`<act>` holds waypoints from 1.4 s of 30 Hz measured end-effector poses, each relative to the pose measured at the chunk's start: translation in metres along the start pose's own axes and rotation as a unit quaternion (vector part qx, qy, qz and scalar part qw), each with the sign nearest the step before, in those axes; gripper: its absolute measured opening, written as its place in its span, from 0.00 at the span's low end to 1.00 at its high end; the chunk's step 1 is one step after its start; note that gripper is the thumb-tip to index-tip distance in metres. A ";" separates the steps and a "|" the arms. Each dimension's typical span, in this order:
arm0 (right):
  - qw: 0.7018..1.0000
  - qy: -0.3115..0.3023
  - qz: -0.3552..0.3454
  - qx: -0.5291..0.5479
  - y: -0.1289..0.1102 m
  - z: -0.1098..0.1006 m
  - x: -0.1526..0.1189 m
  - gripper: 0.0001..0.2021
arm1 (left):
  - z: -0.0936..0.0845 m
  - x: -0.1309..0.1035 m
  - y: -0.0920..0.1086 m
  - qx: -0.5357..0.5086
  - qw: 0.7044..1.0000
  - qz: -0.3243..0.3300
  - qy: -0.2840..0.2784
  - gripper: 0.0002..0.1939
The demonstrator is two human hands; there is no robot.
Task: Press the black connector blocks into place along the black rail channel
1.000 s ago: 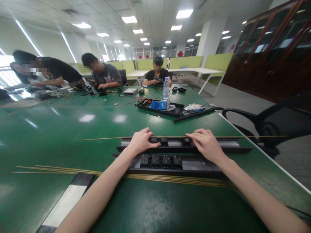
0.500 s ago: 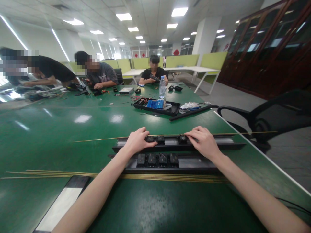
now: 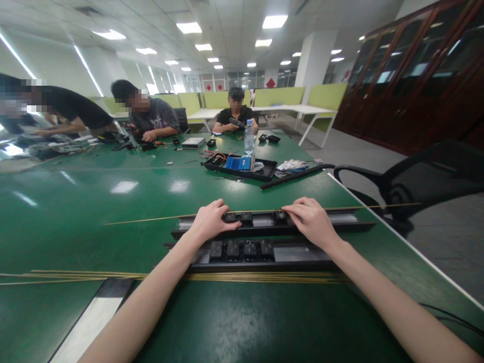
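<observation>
A thin brass-coloured rod (image 3: 143, 220) lies lengthwise along the back of the far black channel (image 3: 260, 231), its ends reaching well past both sides. My left hand (image 3: 209, 220) closes thumb and fingers around a small black block (image 3: 230, 218) in that channel; the fingertips are partly hidden. A second black block (image 3: 246, 218) sits just right of it. At a third block (image 3: 280, 217), my right hand (image 3: 312, 221) pinches the rod. The nearer black channel (image 3: 298, 253), under my forearms, holds a row of several black blocks (image 3: 233, 249).
Several more rods (image 3: 264, 277) lie along the near channel's front. A black-and-white flat piece (image 3: 91, 320) is at lower left. Beyond are a black tray (image 3: 264, 174) with a blue finned part (image 3: 239, 163), a bottle (image 3: 248, 138) and a black bar (image 3: 295, 177). Co-workers sit farther off.
The whole view has shifted slightly, so things appear a little farther left. Both hands keep nearly the same place and grip at the far channel.
</observation>
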State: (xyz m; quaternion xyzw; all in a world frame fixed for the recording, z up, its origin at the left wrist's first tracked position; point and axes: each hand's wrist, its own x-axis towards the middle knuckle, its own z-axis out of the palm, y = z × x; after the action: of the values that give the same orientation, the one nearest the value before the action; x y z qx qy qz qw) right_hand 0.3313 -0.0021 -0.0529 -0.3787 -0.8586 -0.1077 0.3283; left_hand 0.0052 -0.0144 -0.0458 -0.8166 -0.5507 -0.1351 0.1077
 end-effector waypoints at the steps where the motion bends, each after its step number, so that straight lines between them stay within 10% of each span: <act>1: 1.000 0.000 -0.003 -0.001 0.000 0.000 0.000 0.12 | 0.000 0.000 0.000 0.000 1.000 0.000 0.000 0.28; 42: 0.999 -0.036 0.003 0.001 -0.002 -0.001 0.001 0.16 | -0.004 0.000 0.002 -0.009 1.000 -0.018 -0.010 0.28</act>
State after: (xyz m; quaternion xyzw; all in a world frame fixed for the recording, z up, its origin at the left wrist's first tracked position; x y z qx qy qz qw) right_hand 0.3298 -0.0035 -0.0509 -0.3849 -0.8687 -0.0922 0.2978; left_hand 0.0066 -0.0167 -0.0423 -0.8088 -0.5653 -0.1332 0.0925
